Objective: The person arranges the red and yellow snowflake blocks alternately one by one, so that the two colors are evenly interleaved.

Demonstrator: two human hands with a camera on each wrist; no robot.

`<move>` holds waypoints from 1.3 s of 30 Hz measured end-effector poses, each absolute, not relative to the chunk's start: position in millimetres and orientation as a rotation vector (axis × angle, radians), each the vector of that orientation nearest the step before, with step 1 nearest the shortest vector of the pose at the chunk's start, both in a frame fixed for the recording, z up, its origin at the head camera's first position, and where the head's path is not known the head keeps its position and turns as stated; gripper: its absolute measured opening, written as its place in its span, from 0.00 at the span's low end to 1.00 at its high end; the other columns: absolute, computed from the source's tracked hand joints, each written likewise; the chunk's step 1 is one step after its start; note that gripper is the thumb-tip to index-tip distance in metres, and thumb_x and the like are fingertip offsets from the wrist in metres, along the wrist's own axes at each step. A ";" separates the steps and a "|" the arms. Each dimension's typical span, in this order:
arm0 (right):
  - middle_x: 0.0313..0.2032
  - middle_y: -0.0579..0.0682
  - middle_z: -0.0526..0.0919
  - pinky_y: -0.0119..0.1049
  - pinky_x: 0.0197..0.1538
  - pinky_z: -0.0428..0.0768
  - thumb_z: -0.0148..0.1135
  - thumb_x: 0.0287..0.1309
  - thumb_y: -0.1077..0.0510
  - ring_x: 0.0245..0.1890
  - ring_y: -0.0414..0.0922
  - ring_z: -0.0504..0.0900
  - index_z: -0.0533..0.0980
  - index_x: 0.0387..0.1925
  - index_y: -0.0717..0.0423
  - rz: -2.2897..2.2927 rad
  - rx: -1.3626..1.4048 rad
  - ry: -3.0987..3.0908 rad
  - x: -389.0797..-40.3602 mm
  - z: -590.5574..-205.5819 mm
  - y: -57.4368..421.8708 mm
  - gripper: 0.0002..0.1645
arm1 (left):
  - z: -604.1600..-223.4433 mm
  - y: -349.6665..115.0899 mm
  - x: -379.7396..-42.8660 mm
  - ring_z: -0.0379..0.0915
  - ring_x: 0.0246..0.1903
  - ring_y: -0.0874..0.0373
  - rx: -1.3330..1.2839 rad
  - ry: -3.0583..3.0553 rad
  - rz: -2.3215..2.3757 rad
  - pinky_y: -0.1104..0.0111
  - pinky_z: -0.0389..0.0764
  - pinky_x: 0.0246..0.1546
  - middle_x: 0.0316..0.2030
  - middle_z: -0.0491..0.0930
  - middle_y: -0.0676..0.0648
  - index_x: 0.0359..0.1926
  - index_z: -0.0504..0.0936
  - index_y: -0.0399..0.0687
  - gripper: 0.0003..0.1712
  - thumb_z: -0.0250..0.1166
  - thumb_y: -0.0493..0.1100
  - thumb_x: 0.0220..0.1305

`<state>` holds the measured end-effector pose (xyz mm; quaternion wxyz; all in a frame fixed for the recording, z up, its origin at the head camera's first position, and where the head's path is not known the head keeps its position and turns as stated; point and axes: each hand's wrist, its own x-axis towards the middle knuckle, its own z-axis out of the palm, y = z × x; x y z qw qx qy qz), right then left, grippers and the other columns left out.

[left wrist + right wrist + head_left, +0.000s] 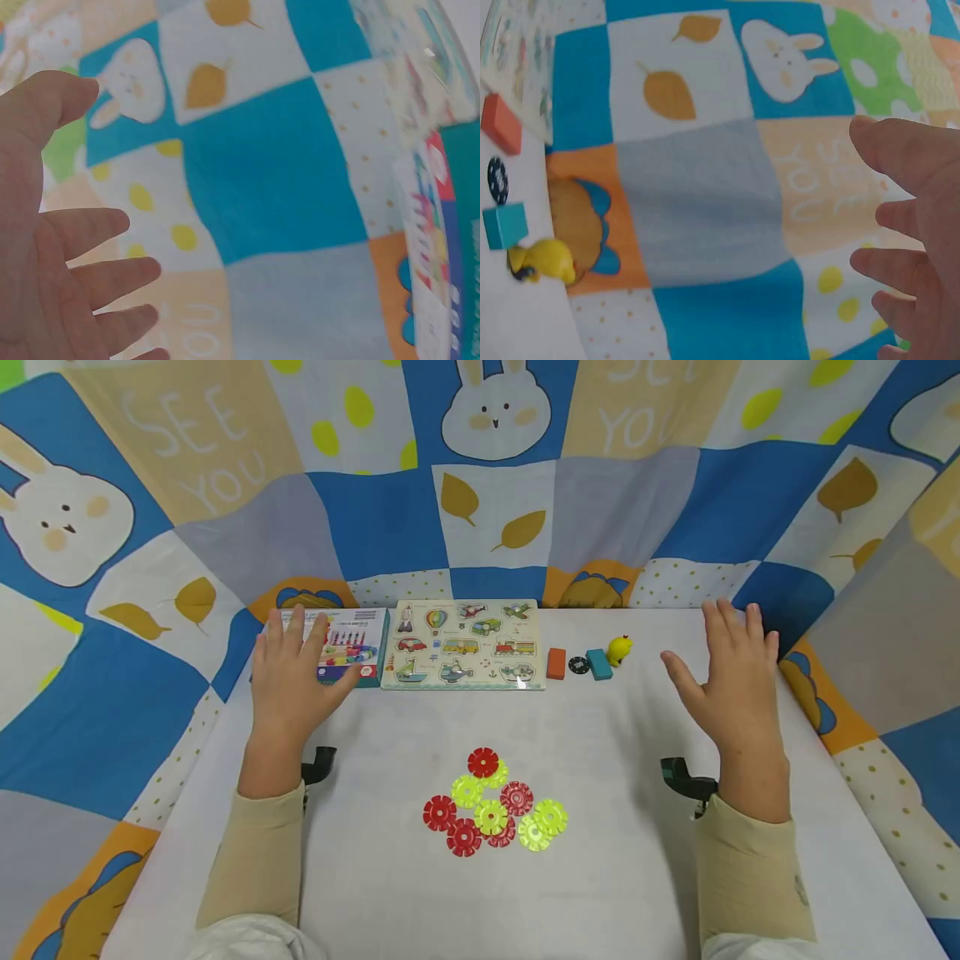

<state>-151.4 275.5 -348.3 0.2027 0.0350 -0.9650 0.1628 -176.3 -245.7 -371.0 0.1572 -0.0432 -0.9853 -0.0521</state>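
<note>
My left hand (288,685) is held up with fingers spread, overlapping the crayon box (352,647) in the head view; it grips nothing. On the other side my right hand (738,693) is raised the same way, fingers straight and thumb out, holding nothing. Between the forearms lies a loose cluster of red and yellow-green notched plastic discs. A red disc (483,762) sits at its far end, a yellow-green disc (491,817) overlaps others in the middle, and another yellow-green disc (551,817) is at the right. Both wrist views show the spread fingers against the patterned cloth.
At the back of the white table (600,877) lies a vehicle picture board (465,645) next to the crayon box. To its right are an orange block (556,663), a black patterned disc (578,665), a teal block (599,664) and a yellow toy figure (618,650). A patterned cloth (502,518) hangs behind.
</note>
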 end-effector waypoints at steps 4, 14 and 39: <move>0.72 0.51 0.51 0.58 0.66 0.32 0.61 0.56 0.41 0.72 0.52 0.37 0.52 0.72 0.52 0.526 0.244 -2.635 -141.3 -339.1 261.5 0.49 | -359.7 -231.2 -160.0 0.28 0.71 0.47 -0.258 -2.718 -0.261 0.45 0.46 0.65 0.73 0.44 0.46 0.73 0.52 0.53 0.52 0.62 0.66 0.53; 0.69 0.49 0.59 0.55 0.68 0.44 0.68 0.51 0.48 0.71 0.50 0.47 0.57 0.71 0.50 0.625 0.634 -2.522 -116.5 -328.6 214.4 0.49 | -356.4 -187.5 -121.7 0.57 0.65 0.51 -0.652 -2.407 -0.624 0.52 0.61 0.62 0.64 0.67 0.47 0.67 0.66 0.49 0.44 0.68 0.57 0.50; 0.57 0.39 0.72 0.43 0.57 0.72 0.70 0.50 0.46 0.59 0.39 0.69 0.71 0.61 0.43 1.216 0.717 -2.838 -104.6 -458.3 103.7 0.35 | -482.3 -128.8 -73.9 0.67 0.49 0.57 -0.616 -2.786 -1.292 0.61 0.77 0.45 0.50 0.74 0.54 0.63 0.71 0.56 0.39 0.74 0.53 0.48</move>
